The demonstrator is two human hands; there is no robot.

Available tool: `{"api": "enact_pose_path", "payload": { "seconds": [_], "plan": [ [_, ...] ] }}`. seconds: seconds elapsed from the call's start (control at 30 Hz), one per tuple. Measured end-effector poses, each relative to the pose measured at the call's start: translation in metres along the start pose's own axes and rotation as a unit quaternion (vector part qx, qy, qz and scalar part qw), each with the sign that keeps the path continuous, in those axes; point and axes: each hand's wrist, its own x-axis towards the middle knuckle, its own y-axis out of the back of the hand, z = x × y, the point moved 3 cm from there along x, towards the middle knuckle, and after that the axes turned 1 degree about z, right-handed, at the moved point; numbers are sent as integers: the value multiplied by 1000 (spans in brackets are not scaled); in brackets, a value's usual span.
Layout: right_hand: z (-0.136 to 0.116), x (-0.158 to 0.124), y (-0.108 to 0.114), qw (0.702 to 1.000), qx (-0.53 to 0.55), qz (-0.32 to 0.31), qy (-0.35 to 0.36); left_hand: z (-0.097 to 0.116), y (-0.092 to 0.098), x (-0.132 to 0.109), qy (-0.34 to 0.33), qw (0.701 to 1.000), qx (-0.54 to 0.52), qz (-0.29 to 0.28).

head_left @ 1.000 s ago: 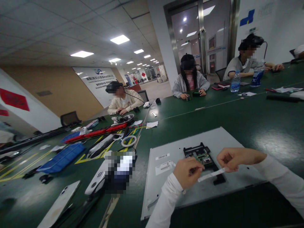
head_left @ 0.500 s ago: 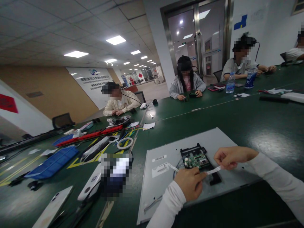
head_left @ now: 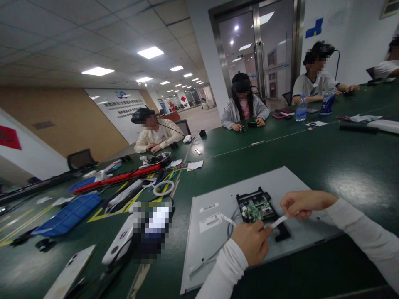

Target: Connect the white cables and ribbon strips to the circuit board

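Note:
A white flat strip [head_left: 279, 221] is stretched between my two hands, in front of a green circuit board [head_left: 258, 211]. My left hand [head_left: 252, 241] has its fingers closed on the strip, and another white piece shows beyond its knuckles on the far side. My right hand [head_left: 297, 204] pinches the strip's other end, to the right of the board. The board sits in a black plastic frame [head_left: 282, 232] on a large grey metal panel [head_left: 293, 182]. Grey cables [head_left: 202, 265] run under my left wrist. Whether the strip is tape or a flat cable I cannot tell.
Left of the panel lie a white power bank [head_left: 118, 241], a phone with a blurred screen [head_left: 154, 228], a white phone [head_left: 70, 272], a roll of white tape [head_left: 163, 188] and a blue tray [head_left: 68, 214]. Co-workers sit across the green table [head_left: 237, 151]; bottles [head_left: 301, 109] stand there.
My left hand has shifted very slightly toward the right and down, still on the strip. My right hand keeps its pinch almost in place. The view has moved a little.

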Motion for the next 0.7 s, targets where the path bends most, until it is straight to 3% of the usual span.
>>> {"api": "enact_pose_path", "payload": {
  "seconds": [0.37,0.7],
  "plan": [
    [3,0,1,991,-104,66,-44,0,2,0,-16,1000,-11,-3],
    [5,6,-6,960,-239,132,-62,-1,2,0,-11,999,-36,-7]
  ]
}}
